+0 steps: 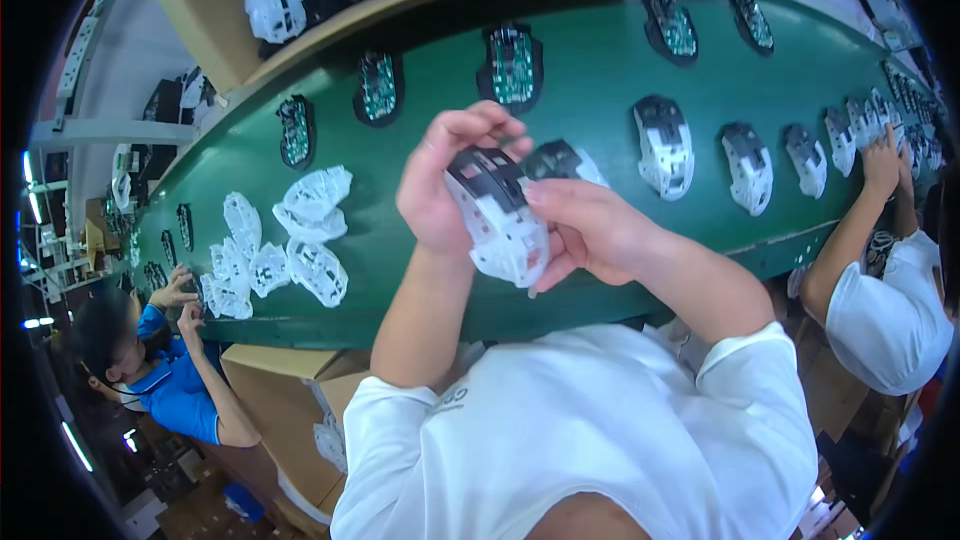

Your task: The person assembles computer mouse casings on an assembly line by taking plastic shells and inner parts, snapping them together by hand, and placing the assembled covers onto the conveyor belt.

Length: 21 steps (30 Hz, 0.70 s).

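Note:
A computer mouse top shell (pixel 505 233), white with a black front part, is held tilted above the green work surface. My left hand (pixel 432 190) is closed round its left side, fingers curled over the black end. On the right side, my right hand (pixel 603 227) grips it with the thumb on top and fingers below. Partly hidden behind my hands lies another black-and-white mouse shell (pixel 580 164). Beyond them a mouse base with a green circuit board (pixel 514 70) rests on the surface.
The green conveyor-like surface (pixel 440 120) carries several mouse bases, a row of assembled mouse shells (pixel 664 148) at right, and a heap of white shells (pixel 312 205) at left. Cardboard boxes (pixel 285 365) stand near me. Co-workers' hands (pixel 178 292) work at left and right.

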### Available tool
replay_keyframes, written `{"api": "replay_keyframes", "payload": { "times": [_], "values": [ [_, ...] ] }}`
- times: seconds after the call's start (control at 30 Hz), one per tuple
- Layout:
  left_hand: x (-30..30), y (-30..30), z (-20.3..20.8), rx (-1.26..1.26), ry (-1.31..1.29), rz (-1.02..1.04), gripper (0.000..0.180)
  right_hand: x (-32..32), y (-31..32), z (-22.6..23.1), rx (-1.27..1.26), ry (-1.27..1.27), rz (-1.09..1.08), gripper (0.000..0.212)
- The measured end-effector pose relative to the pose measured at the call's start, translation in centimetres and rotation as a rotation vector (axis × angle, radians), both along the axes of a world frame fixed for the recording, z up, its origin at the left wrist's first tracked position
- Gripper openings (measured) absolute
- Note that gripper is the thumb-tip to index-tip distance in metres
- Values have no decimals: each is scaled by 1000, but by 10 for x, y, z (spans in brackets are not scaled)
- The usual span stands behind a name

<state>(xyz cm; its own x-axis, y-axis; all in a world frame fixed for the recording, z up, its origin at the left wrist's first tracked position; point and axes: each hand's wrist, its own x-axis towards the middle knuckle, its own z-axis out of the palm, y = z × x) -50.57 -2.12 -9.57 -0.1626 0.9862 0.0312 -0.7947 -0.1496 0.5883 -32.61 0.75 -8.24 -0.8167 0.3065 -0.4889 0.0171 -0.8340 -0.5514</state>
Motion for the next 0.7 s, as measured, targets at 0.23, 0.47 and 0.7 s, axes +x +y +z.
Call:
{"api": "replay_keyframes", "payload": {
  "times": [0.23,0.47,0.7],
  "values": [
    [-7,-3,1,-19,-5,-41,51,-6,-5,-8,-108,93,36,58],
    [-18,-11,15,67,44,10,52,-9,-6,-11,-320,250,49,88],
    [-18,-15,17,64,94,8,48,-11,-11,-33,-356,427,55,88]
  ]
}}
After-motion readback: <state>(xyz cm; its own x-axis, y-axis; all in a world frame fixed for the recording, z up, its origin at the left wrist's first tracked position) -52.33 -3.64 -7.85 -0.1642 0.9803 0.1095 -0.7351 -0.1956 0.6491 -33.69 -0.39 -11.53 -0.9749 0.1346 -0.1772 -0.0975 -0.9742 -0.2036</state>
